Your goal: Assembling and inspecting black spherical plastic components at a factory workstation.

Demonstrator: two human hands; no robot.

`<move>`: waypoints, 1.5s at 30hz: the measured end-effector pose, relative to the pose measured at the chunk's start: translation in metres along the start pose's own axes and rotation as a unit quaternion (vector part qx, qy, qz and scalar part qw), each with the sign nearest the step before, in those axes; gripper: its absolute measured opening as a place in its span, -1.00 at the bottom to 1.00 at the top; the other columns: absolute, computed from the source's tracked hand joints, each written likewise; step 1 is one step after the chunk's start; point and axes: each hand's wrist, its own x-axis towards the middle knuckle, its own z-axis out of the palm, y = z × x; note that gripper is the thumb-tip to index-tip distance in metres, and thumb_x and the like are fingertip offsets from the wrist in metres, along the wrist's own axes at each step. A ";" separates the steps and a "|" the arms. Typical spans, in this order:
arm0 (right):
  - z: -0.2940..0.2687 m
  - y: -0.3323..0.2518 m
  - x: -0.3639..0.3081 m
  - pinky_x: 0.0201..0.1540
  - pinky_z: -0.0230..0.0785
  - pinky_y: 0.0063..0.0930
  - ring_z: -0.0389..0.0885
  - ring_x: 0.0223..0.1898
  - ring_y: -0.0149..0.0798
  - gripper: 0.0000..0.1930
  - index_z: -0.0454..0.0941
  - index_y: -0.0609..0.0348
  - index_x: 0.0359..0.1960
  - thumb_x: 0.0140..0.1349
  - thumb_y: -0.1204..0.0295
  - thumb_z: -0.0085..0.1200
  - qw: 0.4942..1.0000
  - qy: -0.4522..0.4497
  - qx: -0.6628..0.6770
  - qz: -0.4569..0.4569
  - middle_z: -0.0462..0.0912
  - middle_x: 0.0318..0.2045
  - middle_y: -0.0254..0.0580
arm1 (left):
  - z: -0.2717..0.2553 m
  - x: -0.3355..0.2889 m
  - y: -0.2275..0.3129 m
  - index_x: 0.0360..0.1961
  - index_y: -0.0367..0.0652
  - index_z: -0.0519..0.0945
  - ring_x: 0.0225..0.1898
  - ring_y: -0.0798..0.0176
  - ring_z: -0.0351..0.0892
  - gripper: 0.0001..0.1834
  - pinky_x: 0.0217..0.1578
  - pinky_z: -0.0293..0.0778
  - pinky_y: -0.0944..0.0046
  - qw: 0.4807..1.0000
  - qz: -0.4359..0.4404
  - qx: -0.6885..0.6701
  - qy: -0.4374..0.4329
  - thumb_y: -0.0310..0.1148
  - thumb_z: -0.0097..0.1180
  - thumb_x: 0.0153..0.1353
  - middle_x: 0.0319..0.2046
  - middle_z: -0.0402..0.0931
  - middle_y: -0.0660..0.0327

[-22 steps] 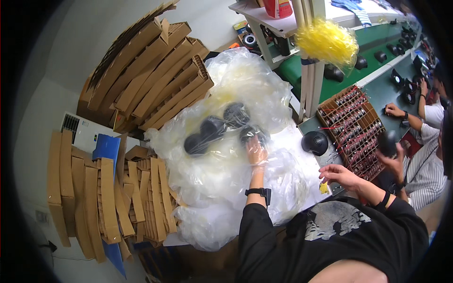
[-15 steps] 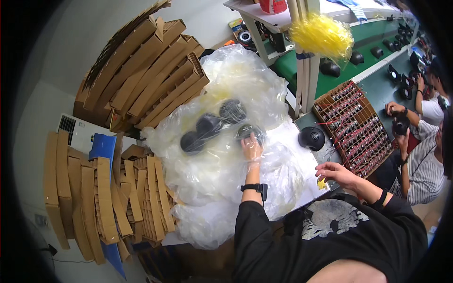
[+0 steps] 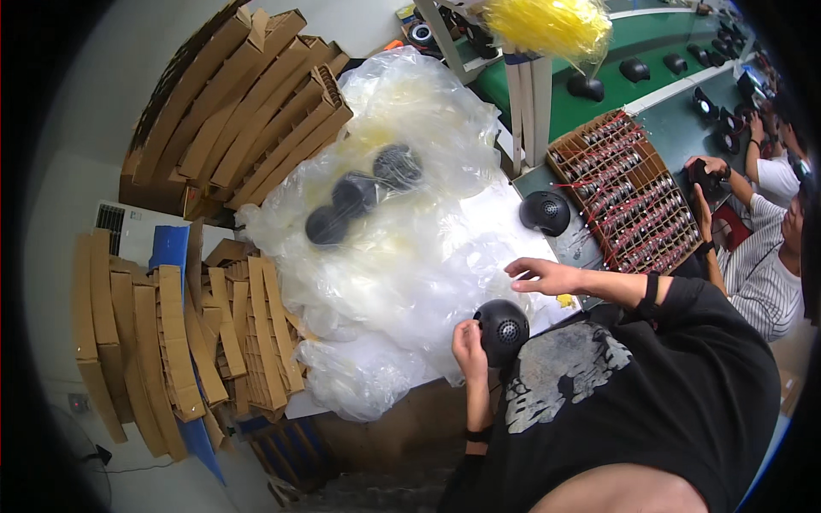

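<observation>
My left hand (image 3: 469, 349) grips a round black plastic housing (image 3: 503, 332) by its left rim, close to my shirt. A ring of small holes shows on the housing's domed face. Just above it hovers my right hand (image 3: 540, 278), fingers stretched out and apart, holding nothing. A second black housing (image 3: 545, 213) of the same kind rests on the table edge, farther right. Under the clear plastic bags (image 3: 385, 282), which cover most of the white table, lie several dark round housings (image 3: 354, 193), blurred by the film.
A cardboard divider tray (image 3: 629, 192) with small wired parts stands on the right. Bundled yellow strips (image 3: 552, 27) hang from a white post (image 3: 528, 111). Cardboard dividers (image 3: 231, 111) are stacked at left. Beyond, a green conveyor (image 3: 629, 43) carries black housings; a co-worker in a striped shirt (image 3: 746, 291) sits nearby.
My left hand has come out from the plastic bags toward my body, bringing a black housing with it. My right hand has moved left, over that housing. The whole view has shifted slightly.
</observation>
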 end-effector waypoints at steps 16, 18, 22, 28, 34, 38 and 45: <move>-0.009 -0.103 -0.054 0.33 -0.03 -0.22 0.06 0.33 -0.07 0.09 -0.16 0.20 0.35 -0.11 0.24 0.39 0.925 -0.044 0.026 -0.376 0.04 0.31 0.02 | 0.058 0.008 0.133 -0.02 -0.31 0.26 -0.05 0.13 0.42 -0.49 0.00 0.31 0.21 0.964 0.224 -0.140 0.007 -0.03 -0.24 0.30 -0.16 0.40 -0.05; -0.013 -0.107 -0.062 0.32 -0.03 -0.22 0.04 0.34 -0.06 0.09 -0.17 0.24 0.34 -0.12 0.26 0.40 0.893 0.008 -0.087 -0.441 0.05 0.30 0.05 | 0.063 0.009 0.139 0.07 -0.26 0.23 -0.04 0.14 0.42 -0.53 0.02 0.30 0.20 0.979 0.137 -0.151 0.009 -0.08 -0.25 0.34 -0.10 0.38 -0.01; -0.012 -0.108 -0.079 0.21 0.16 -0.25 0.30 0.17 0.00 -0.12 0.09 0.24 0.23 -0.09 0.24 0.36 0.874 0.110 -0.131 -0.455 0.29 0.16 0.05 | 0.073 0.010 0.144 0.06 -0.28 0.20 -0.08 0.26 0.36 -0.58 -0.03 0.28 0.29 0.981 0.156 -0.109 0.032 -0.16 -0.20 0.35 -0.13 0.38 0.06; -0.019 -0.113 -0.087 -0.40 0.27 -0.30 0.47 -0.42 -0.10 -0.61 0.36 0.13 -0.51 -0.02 0.12 0.26 0.850 0.236 -0.257 -0.393 0.46 -0.50 -0.18 | 0.086 0.007 0.150 0.08 -0.29 0.11 -0.16 0.23 0.39 -0.53 -0.11 0.34 0.30 0.964 0.258 -0.043 0.045 -0.17 -0.14 0.33 -0.17 0.39 0.02; -0.012 -0.112 -0.080 -0.61 0.20 -0.24 0.42 -0.65 -0.01 -0.60 0.32 0.19 -0.70 0.16 0.22 0.09 0.866 0.240 -0.277 -0.340 0.37 -0.74 -0.10 | 0.094 0.003 0.144 0.09 -0.27 0.05 -0.17 0.20 0.40 -0.42 -0.18 0.36 0.27 0.952 0.302 -0.037 0.020 -0.14 0.00 0.27 -0.18 0.39 -0.06; -0.010 -0.101 -0.072 -0.60 0.21 -0.22 0.42 -0.64 0.01 -0.62 0.31 0.21 -0.70 0.19 0.27 0.05 0.885 0.226 -0.197 -0.355 0.37 -0.73 -0.06 | 0.101 0.008 0.146 0.10 -0.26 0.05 -0.14 0.19 0.40 -0.41 -0.13 0.35 0.27 0.941 0.336 -0.016 0.022 -0.16 0.04 0.25 -0.15 0.39 -0.07; 0.028 -0.104 -0.087 -0.63 0.23 -0.34 0.38 -0.66 -0.20 -0.81 0.39 0.10 -0.56 0.14 0.34 0.04 0.710 -0.064 -0.236 -0.660 0.28 -0.68 -0.32 | 0.105 0.055 0.126 0.08 -0.22 0.13 -0.13 0.28 0.40 -0.58 -0.05 0.31 0.33 0.987 0.046 -0.152 -0.003 -0.36 -0.03 0.29 -0.14 0.45 0.01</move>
